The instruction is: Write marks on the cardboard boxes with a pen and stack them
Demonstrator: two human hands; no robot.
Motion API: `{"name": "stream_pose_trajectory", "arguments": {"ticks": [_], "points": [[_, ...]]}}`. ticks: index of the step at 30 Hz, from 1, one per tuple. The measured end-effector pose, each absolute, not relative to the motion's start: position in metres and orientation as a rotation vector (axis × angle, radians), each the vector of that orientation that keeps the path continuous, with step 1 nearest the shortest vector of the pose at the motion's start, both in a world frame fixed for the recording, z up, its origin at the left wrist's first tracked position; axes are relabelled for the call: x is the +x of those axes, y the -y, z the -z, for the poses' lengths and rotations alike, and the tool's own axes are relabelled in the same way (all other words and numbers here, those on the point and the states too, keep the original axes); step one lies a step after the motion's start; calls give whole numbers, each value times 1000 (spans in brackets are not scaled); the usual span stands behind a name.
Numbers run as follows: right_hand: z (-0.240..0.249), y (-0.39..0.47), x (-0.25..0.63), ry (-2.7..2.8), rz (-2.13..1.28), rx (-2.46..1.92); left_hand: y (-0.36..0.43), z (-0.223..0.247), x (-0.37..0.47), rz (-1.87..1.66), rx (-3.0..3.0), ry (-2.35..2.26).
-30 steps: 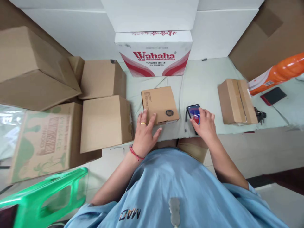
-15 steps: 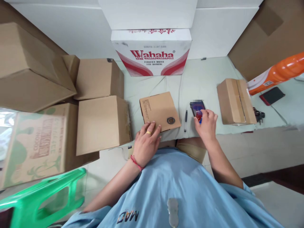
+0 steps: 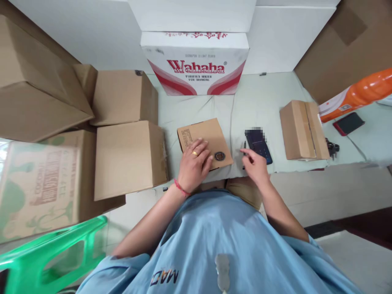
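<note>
My left hand (image 3: 196, 163) lies palm down on a small flat brown box (image 3: 211, 134), its fingers stretched over the printed top and holding nothing. A dark round mark shows on the box near its right corner. My right hand (image 3: 256, 165) is over a dark pen (image 3: 244, 145), index finger pointing left across it and the other fingers curled. Whether the fingers grip the pen is not clear. Just beyond that hand a dark phone (image 3: 259, 143) lies on the pale green cloth, partly blurred out.
A Wahaha water carton (image 3: 196, 67) stands at the back. Brown cartons (image 3: 122, 159) are piled on the left above a green stool (image 3: 61, 253). On the right are a taped box (image 3: 303, 130), an orange bottle (image 3: 358, 96) and a red-edged device (image 3: 349, 123).
My right hand has left the phone and moved left to the pen. The phone's screen is darker. My left hand has slid further up onto the small box.
</note>
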State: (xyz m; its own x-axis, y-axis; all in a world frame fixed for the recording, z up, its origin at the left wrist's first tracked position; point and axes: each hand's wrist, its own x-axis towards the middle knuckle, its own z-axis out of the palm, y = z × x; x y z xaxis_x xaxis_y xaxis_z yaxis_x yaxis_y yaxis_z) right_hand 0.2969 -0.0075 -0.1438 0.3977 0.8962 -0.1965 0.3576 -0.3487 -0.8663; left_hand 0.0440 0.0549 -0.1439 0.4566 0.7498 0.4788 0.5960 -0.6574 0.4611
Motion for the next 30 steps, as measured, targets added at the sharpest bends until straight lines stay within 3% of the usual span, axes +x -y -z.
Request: {"name": "stream_pose_trajectory", "arguments": {"ticks": [7,10,22,30], "points": [[119,21,325,473,-1073,-1158,-65,160,47,-883,2430,-1225],[114,12,316,475,-1120,-1057,-63,157,47,-868,2436,-1233],[121,-12,250,1122,-1062,-1413,-64,155,49,-873,2393,-1234],[130,-16,244,1225,-932,-1554,-63,154,51,-889,2390,-1252]]}}
